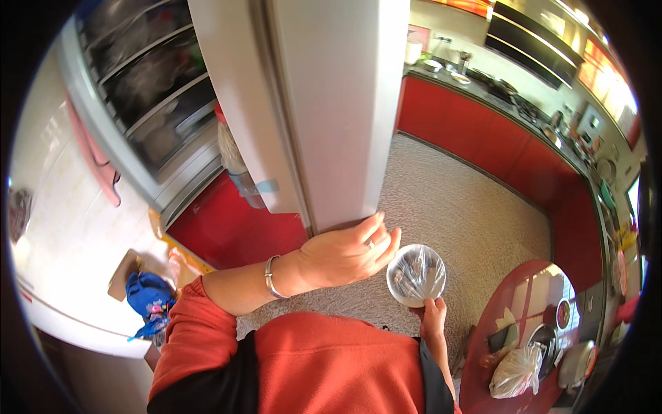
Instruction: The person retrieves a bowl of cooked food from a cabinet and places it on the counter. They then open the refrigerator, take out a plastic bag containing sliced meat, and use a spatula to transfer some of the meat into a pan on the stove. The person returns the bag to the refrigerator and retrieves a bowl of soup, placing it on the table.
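My left hand (349,253), with a ring and a bracelet, is at the near end of the open refrigerator door (336,114). Its fingers are slightly bent and apart, and the upper ones touch the door's edge. The palm side is hidden. My right hand (433,315) grips the rim of a round white bowl (393,282) held out over the floor. Clear cling film (421,269) is stretched across its top, with wrinkles that blur the contents. On the left, the refrigerator compartment (155,88) shows shelves with bagged goods, and bottles (243,176) stand in the door rack.
A dark red oval table (486,331) on the right bears a plastic bag (517,370), a pan and a lidded pot (576,362). Red cabinets (465,124) with a cluttered counter curve behind. A blue bag (147,295) and a cardboard box (124,274) lie at left.
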`<state>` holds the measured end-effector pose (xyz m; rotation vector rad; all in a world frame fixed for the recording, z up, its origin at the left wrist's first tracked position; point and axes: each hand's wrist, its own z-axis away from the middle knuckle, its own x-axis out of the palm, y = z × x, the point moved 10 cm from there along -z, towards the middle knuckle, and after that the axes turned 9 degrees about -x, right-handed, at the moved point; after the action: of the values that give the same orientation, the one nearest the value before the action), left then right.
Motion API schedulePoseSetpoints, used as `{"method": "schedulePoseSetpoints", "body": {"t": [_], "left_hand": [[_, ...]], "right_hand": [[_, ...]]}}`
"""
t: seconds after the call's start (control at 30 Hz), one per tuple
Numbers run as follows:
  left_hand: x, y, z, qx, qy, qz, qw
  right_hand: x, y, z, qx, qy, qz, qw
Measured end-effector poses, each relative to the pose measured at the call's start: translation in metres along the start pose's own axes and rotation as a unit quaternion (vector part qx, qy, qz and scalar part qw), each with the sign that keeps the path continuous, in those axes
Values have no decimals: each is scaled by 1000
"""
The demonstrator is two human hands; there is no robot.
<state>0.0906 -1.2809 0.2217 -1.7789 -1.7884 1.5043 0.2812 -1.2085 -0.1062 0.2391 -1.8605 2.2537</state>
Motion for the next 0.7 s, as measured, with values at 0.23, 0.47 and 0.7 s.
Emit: {"method": "schedulePoseSetpoints", "body": {"t": [0.23,0.47,0.7], "left_hand": [[-42,-61,130,-115,-9,-51,992],[-44,-42,149,-9,36,-47,998],[-50,-31,135,13,84,52,995]], "right_hand": [[157,-8,31,37,-138,5,990],[259,-8,73,43,-246,22,968],[269,-21,83,-117,-271,191,936]]}}
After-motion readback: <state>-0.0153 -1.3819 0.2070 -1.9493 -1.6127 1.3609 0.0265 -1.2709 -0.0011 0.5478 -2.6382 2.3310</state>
